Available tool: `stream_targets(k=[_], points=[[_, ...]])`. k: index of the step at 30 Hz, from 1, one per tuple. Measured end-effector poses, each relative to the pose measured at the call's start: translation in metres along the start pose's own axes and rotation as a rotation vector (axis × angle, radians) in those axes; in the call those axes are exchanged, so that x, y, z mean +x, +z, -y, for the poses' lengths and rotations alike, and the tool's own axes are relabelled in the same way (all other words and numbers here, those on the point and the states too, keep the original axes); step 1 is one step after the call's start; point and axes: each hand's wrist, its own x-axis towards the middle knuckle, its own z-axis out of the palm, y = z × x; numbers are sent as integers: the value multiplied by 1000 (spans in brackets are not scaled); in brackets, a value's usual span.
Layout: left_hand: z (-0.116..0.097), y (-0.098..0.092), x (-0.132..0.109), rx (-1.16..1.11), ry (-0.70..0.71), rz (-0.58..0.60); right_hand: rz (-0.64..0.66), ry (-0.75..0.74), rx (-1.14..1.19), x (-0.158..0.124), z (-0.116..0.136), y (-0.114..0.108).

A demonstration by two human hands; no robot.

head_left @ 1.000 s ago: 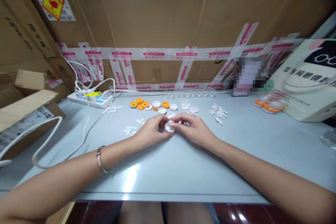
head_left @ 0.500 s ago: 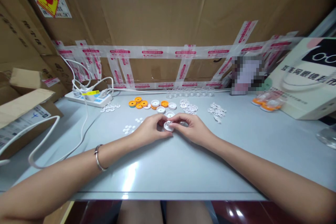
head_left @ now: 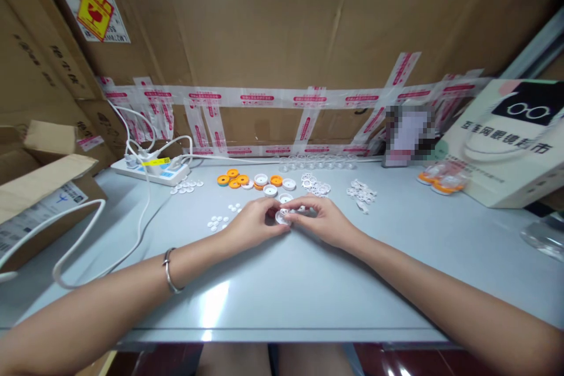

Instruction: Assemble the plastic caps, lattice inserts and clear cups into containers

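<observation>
Left grip [head_left: 259, 217]: I see its thumb and fingers closed around a white round cup [head_left: 281, 221].
Right grip [head_left: 322, 217]: thumb and forefinger together on a small white piece [head_left: 285, 211] at the cup's mouth.
Fit: I judge it part-way; whether the piece is seated, I cannot tell.
Orange discs [head_left: 233, 174] and white dishes [head_left: 261, 178]: on the bench [head_left: 264, 288] beyond the left grip, apart from the held pair.
White openwork pieces [head_left: 320, 189]: loose, just beyond the right grip.
Small white discs [head_left: 218, 222]: loose, left of the left grip.
Clear cups [head_left: 318, 162]: in rows, well beyond both grips.
Clear-topped orange pieces [head_left: 443, 181]: well right of the right grip, looking most complete.
</observation>
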Motion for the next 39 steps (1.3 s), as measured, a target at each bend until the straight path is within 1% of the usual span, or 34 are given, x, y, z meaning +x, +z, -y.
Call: stream_targets(k=[2,4,5,7,8,10,11,13,16,19,21,22,24,26,27,28,29,30,31,33,34,36,39], points=[[-1,-1,0,17,7,-8,-72,-22,27,4,5,-14],[-1,-1,-1,17,-2,-10,-222,-6,13,15,-1,-39],[-1,-1,-1,16,-6,-11,-307,7,1,22,-9,-56],[-2,-1,-2,17,-3,-15,-459,55,-45,39,-35,-91],[-2,-2,-2,24,4,-14,-509,92,-70,48,-51,-108],[-3,-2,-1,45,23,-14,-556,167,-114,61,-84,-134],[-4,-2,-1,56,33,-13,-562,197,-128,67,-99,-142],[-4,-2,0,75,50,-12,-557,229,-141,74,-122,-148],[-3,-2,1,83,60,-12,-546,244,-139,80,-140,-142],[-1,-1,1,80,63,-21,-577,260,-140,84,-140,-135],[-1,-1,0,68,65,-19,-618,257,-132,83,-130,-135],[0,0,0,61,62,-18,-633,245,-121,82,-121,-134],[0,0,0,47,49,-17,-622,194,-81,75,-96,-128],[1,1,0,20,27,-20,-528,122,-28,63,-62,-111],[1,2,0,-2,16,-21,-422,77,7,55,-45,-99],[1,2,0,-29,7,-20,-255,21,86,46,-29,-85],[2,2,-1,-59,1,-18,-124,-12,149,38,-15,-70],[2,2,-1,-87,-1,-14,-37,-22,177,30,-3,-56],[2,2,-1,-112,-2,-6,19,-28,194,22,6,-43],[1,2,-2,-142,-2,9,79,-23,231,12,15,-24],[1,1,-3,-147,-3,12,102,-19,242,9,16,-17],[0,1,-4,-148,1,15,135,-14,256,7,14,-11],[1,1,-4,-139,21,11,161,-23,227,6,9,-9]])
